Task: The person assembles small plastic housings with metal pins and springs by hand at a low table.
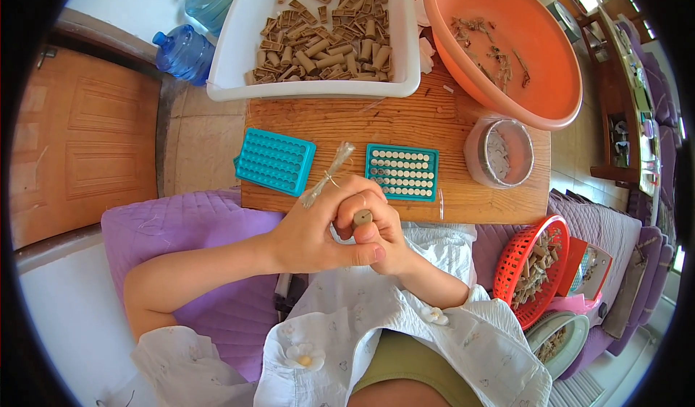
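In front of my chest both hands are closed together. My right hand is wrapped round a small tan cylinder, its round end with a small hole facing up. Over it curls my left hand, thumb stretched across below the cylinder; what its fingers grip is hidden. A bundle of clear, straw-coloured strands, bound at its middle with thin thread, sticks out beside the left knuckles. Past my hands, a teal tray carries rows of small white round pieces, several grey. A teal tray with round hollows lies left of it.
On the wooden table stand a white bin of tan tubes, an orange basin with brownish scraps and a clear tub of pale pieces. A red basket and a pale green basin are at right.
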Demonstrator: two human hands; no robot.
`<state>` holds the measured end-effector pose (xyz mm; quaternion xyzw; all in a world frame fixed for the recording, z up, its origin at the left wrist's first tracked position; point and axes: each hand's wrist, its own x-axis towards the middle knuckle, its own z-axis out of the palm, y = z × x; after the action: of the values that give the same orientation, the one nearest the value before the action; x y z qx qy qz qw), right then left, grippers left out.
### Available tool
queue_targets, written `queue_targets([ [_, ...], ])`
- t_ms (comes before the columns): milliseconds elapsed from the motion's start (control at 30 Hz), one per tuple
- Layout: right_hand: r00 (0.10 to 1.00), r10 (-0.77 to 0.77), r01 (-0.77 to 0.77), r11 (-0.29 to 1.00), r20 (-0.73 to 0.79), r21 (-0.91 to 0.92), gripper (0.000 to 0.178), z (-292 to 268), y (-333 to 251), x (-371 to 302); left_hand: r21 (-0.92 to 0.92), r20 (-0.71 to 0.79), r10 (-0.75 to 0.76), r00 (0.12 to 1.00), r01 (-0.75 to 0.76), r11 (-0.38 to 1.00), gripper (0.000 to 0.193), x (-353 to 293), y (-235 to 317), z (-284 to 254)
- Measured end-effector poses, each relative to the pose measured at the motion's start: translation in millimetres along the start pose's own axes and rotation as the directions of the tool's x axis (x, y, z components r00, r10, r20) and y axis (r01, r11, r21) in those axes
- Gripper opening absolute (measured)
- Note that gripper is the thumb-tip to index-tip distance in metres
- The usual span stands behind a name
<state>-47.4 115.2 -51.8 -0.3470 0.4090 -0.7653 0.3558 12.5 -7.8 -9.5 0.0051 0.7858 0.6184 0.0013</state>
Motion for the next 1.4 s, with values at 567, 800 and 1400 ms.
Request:
queue_targets([
  [567, 0.792, 0.38, -0.602, 0.622, -0.479, -0.501, 0.03, -178, -138, -136, -0.271, 0.129, -0.359, 0.925, 0.381, 0.884, 0.082, -1, 6, -13],
  [800, 0.266, 0.359, -0.646, -0.623, -0.895, -0.442, 0.027, -219, -202, -256, -0.237, 0.174, -0.374, 0.911, 0.408, 0.882, 0.067, -6, 7, -9],
  [1400, 0.905, 0.425, 0.046, -0.024, 0.031, -0.999, 0.031, -122, 34, 281, -0.012, 0.144, -0.278, 0.95, 0.282, 0.959, 0.035, 5, 12, -12],
])
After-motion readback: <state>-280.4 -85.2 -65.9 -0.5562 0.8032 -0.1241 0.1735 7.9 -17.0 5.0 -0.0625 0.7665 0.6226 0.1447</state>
